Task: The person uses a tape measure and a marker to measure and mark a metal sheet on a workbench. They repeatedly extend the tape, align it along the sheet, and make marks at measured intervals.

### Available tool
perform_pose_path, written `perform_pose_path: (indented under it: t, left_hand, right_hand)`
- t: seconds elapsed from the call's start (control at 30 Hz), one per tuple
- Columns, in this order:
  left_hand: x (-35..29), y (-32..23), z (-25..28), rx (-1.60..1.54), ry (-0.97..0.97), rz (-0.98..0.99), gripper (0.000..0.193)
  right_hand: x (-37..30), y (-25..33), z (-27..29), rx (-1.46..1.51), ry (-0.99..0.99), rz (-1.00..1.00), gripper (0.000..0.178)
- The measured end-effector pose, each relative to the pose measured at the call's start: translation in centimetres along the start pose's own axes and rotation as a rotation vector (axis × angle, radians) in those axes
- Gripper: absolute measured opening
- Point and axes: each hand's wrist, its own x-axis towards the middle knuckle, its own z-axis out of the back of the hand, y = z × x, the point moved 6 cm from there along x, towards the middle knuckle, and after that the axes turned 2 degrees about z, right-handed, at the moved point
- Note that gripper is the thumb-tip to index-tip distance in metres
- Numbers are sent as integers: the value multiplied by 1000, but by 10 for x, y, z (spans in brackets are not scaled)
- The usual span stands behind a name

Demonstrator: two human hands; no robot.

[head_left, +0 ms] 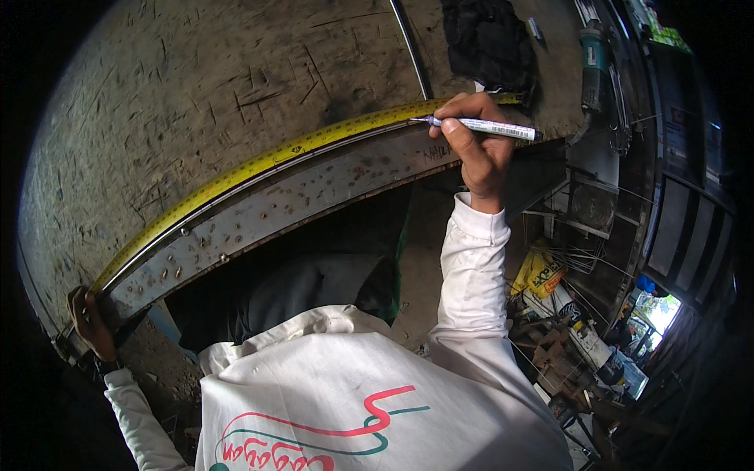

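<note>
My right hand (477, 149) grips a white marker pen (491, 127) between thumb and fingers. The pen's tip touches or hovers just over a thin metal rod (345, 141) beside the yellow tape measure (243, 174); which one, I cannot tell. The tape stretches along the bench edge, with the rod lying against its near side. At the far left end, my left hand (92, 326) is closed around the end of the tape, and perhaps the rod too. Under both runs a spotted grey steel strip (314, 187) at the edge of the worn workbench (196, 86).
Another metal rod (411, 49) lies across the bench, next to a crumpled black cloth (491, 43). A teal power tool (593, 67) is at the bench's right end. Scrap and a yellow bag (538, 271) clutter the floor to the right.
</note>
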Motion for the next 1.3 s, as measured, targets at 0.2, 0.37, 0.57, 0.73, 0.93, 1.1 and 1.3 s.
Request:
perform_pose_path:
  t: [0.2,0.37,0.57,0.73,0.93,1.1,1.3]
  left_hand:
    - [-1,2,1,9,9,14,15]
    - [0,-3,0,-26,17,19,15]
    - [-1,3,0,-18,16,36,15]
    - [0,-2,0,-31,16,35,15]
    - [1,3,0,-3,20,16,15]
    - [-1,4,0,-10,1,23,14]
    - [1,-1,0,-13,19,19,13]
  right_hand:
    - [0,3,-17,-15,32,22,17]
    - [-3,5,-25,-18,46,11,17]
    - [-2,2,-28,-44,77,32,17]
    - [0,2,-28,-60,89,66,16]
    - [1,4,-31,-82,100,79,16]
    - [0,2,-30,-68,106,57,16]
    - [-1,2,-28,-57,112,47,16]
